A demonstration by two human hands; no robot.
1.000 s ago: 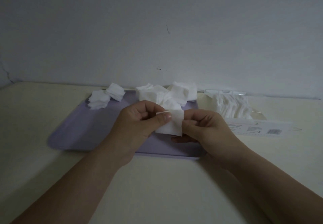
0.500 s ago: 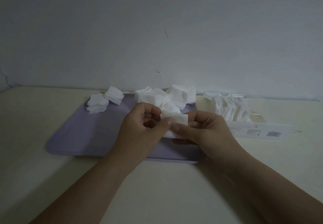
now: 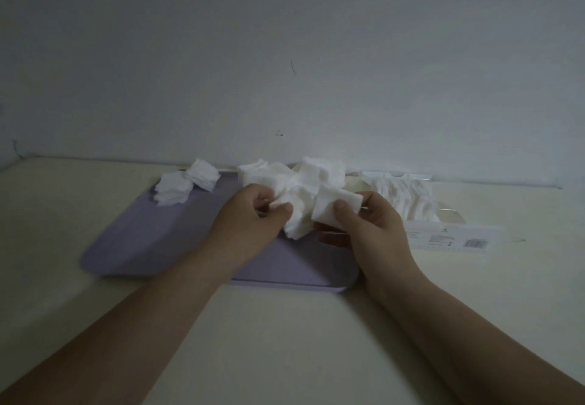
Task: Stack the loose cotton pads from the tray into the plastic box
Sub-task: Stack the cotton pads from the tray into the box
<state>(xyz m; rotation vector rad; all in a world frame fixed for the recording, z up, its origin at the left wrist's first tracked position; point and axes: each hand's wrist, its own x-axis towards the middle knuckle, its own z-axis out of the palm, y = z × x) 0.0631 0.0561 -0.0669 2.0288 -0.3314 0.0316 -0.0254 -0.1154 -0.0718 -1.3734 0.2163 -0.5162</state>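
Mid-sorting over the tray (image 3: 133, 246): I see the right hand (image 3: 364, 230) pinching one pad (image 3: 332, 208), the left hand (image 3: 253, 218) gripping more from the pile (image 3: 285, 180); next, I judge, carry the pad right into the box (image 3: 408, 195), squared on its stack.

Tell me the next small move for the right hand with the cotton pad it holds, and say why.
Probably carry it right, to the plastic box, and lay it on the pads already there. The right hand pinches one cotton pad clear of the pile on the tray, while the left hand grips more pads.
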